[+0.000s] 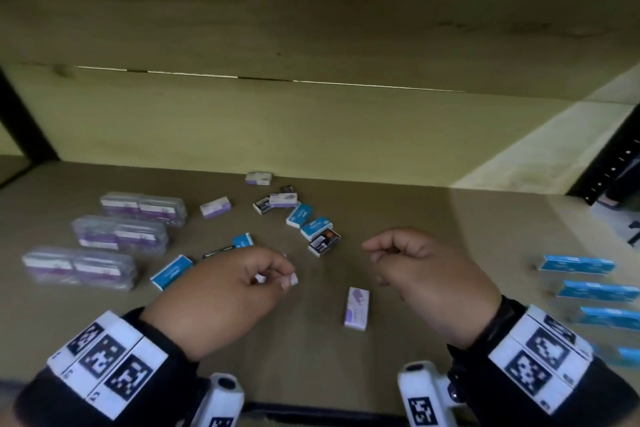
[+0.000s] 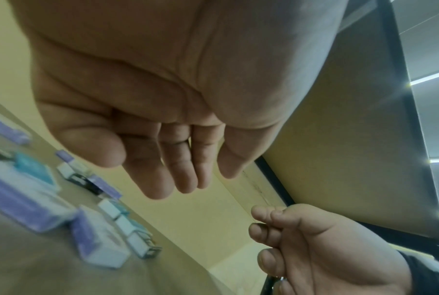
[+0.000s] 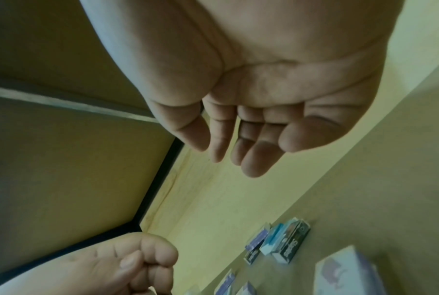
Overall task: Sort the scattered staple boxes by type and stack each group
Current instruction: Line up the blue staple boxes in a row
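Note:
My left hand [image 1: 277,274] hovers over the table with loosely curled fingers; in the left wrist view this hand [image 2: 148,175] holds nothing. My right hand [image 1: 372,253] hangs beside it, relaxed and empty, as its wrist view shows [image 3: 253,155]. A loose purple staple box [image 1: 356,308] lies flat between the hands. Scattered beyond them are purple boxes [image 1: 215,207], blue boxes [image 1: 299,215] and black boxes [image 1: 323,242]. Another blue box [image 1: 171,271] lies just left of my left hand.
Wrapped packs of purple boxes [image 1: 119,234] stand in rows at the left. Long blue packs [image 1: 576,264] line the right side. A wooden back panel [image 1: 311,121] rises behind the table, with a black frame post [image 1: 609,166] at the right.

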